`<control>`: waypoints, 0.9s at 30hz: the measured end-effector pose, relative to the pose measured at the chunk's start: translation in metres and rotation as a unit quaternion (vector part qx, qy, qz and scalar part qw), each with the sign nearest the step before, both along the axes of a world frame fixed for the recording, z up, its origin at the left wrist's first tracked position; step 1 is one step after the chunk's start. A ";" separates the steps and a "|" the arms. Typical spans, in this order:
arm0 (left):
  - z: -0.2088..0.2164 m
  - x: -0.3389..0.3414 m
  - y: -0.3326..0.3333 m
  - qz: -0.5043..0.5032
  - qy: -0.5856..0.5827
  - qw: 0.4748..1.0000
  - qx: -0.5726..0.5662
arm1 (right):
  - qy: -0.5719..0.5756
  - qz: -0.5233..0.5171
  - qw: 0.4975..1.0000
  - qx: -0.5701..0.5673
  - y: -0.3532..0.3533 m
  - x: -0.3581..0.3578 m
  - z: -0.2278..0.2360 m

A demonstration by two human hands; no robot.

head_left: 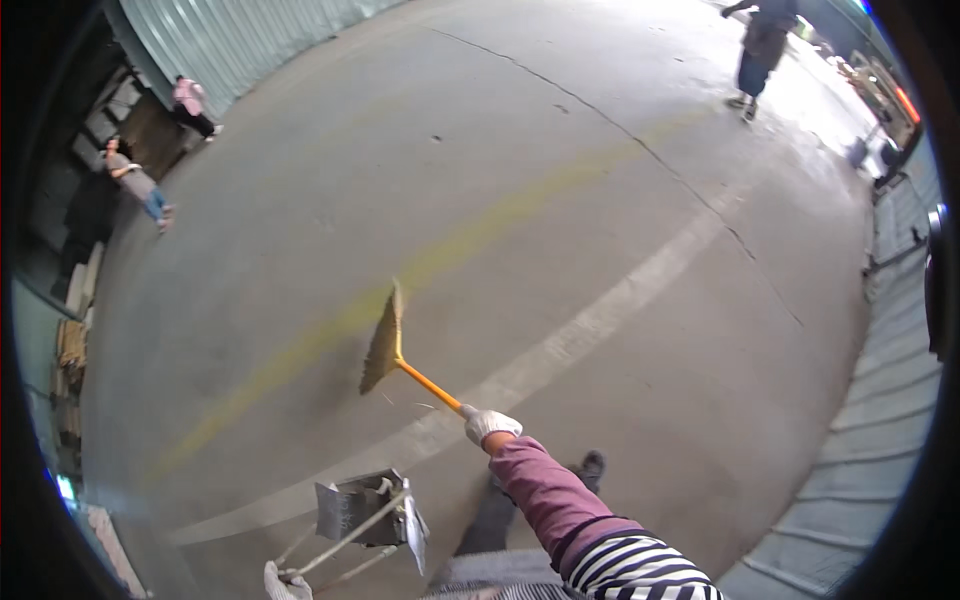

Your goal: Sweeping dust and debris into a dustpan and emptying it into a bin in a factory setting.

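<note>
My right hand (492, 427), in a white work glove, is closed round the orange handle of a broom (381, 345). The broom's tan bristle head fans out ahead of me, low at the concrete floor beside a faded yellow line. At the lower left, my left hand (287, 583), also gloved, is wrapped round the pale frame handle of a dustpan (343, 509). Grey sheet metal forms the pan, which hangs in front of my legs. A few thin bits of straw lie near the bristles.
The concrete floor (300, 250) has a long crack and a white stripe (560, 345). One person (765, 50) stands at far right; two others, in pink (190, 97) and grey (132, 175), are at far left. Stacked boards (70, 360) line the left side; corrugated sheeting (850, 480) borders the right.
</note>
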State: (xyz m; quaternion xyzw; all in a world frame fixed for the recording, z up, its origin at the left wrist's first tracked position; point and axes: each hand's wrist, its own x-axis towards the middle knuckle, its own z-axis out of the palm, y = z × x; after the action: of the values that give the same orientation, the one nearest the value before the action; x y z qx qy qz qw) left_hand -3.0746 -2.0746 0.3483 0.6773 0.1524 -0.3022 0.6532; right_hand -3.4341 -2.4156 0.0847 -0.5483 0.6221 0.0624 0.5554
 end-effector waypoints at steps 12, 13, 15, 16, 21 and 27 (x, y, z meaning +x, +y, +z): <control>0.064 -0.162 0.018 -0.001 -0.085 0.995 0.058 | 0.021 -0.088 0.995 0.029 0.032 -0.290 0.026; 0.079 -0.190 -0.006 0.004 -0.089 0.995 0.044 | 0.037 -0.106 0.992 0.049 0.052 -0.337 0.023; 0.096 -0.226 -0.051 -0.044 -0.094 0.991 0.084 | 0.071 -0.155 0.981 0.094 0.118 -0.445 0.016; 0.097 -0.237 -0.060 -0.066 -0.089 0.989 0.095 | 0.093 -0.160 0.978 0.100 0.150 -0.500 0.021; 0.096 -0.292 -0.085 -0.121 -0.067 0.985 0.105 | 0.177 -0.265 0.914 0.250 0.293 -0.693 0.102; 0.207 -0.310 -0.073 -0.162 -0.134 0.971 0.116 | 0.185 -0.356 0.887 0.229 0.520 -0.687 0.138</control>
State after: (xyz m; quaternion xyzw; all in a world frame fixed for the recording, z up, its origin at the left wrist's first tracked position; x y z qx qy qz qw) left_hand -3.3849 -2.1476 0.5554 0.7983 -0.0141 -0.2909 0.5271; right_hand -4.1208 -1.8959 0.2231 -0.1262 0.8354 0.1020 0.5251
